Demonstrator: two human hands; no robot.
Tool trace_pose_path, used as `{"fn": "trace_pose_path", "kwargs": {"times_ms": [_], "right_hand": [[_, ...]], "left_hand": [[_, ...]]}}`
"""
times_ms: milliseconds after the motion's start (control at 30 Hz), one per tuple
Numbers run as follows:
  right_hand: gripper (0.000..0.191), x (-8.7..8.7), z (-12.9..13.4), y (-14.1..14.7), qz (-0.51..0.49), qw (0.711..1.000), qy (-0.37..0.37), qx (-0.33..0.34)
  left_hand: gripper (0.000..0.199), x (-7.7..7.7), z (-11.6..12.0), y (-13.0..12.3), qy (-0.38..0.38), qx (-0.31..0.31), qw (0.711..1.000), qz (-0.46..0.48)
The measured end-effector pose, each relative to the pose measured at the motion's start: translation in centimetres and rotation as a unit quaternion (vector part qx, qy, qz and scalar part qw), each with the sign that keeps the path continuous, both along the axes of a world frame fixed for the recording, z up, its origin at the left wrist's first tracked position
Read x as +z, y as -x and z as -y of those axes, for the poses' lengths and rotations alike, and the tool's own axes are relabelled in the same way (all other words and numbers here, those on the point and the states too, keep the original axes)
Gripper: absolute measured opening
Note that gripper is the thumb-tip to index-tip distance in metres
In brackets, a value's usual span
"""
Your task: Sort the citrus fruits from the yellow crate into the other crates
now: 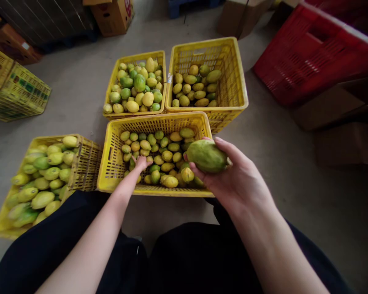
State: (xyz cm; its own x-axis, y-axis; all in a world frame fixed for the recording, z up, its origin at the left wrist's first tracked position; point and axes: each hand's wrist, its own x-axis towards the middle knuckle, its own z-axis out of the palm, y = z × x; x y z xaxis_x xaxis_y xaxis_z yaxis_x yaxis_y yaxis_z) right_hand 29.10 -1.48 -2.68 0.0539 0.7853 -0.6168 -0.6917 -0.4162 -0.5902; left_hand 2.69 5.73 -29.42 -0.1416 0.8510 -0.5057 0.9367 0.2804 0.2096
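My right hand [236, 175] is closed round a large green papaya [207, 156], raised above the right end of the front yellow crate [155, 118]. Its thumb and fingertips press on the papaya's sides. Inside that crate, toward the left, my left hand [142, 162] reaches down onto smaller yellow-green fruits. A finger and the thumb are spread apart; the other fingers are mostly hidden. Several loose fruits [167, 156] lie in the crate around the left hand, and a few sit below the held papaya.
Behind stand two more yellow crates of fruit, a full one [110, 92] and a partly filled one [241, 77]. Another full crate [88, 163] is at my left. Stacked crates [27, 92] stand farther left. A red crate [294, 61] and cardboard boxes [331, 106] line the right.
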Motion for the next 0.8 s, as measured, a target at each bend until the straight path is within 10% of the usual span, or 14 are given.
{"fn": "trace_pose_path", "kwargs": {"times_ms": [133, 300, 500, 600, 800], "right_hand": [[0.022, 0.4, -0.5, 1.2, 0.002, 0.998, -0.065, 0.02], [0.028, -0.3, -0.9, 3.2, -0.019, 0.983, -0.171, 0.07], [0.045, -1.0, 0.3, 4.9, 0.02, 0.959, -0.236, 0.159], [0.045, -0.7, 1.2, 5.3, 0.104, 0.943, -0.261, 0.179], [0.041, -0.6, 0.6, 5.3, 0.168, 0.924, -0.294, 0.178]], "left_hand": [[0.033, 5.2, -0.6, 2.2, -0.031, 0.028, 0.986, 0.163], [0.036, 15.4, -0.7, 4.9, -0.081, 0.091, 0.939, 0.323], [0.036, 26.8, 4.3, 4.9, -0.065, 0.226, 0.729, 0.643], [0.029, 28.2, 6.9, 3.3, -0.05, 0.224, 0.669, 0.707], [0.019, 25.5, 7.9, -0.3, -0.002, 0.276, 0.61, 0.743]]}}
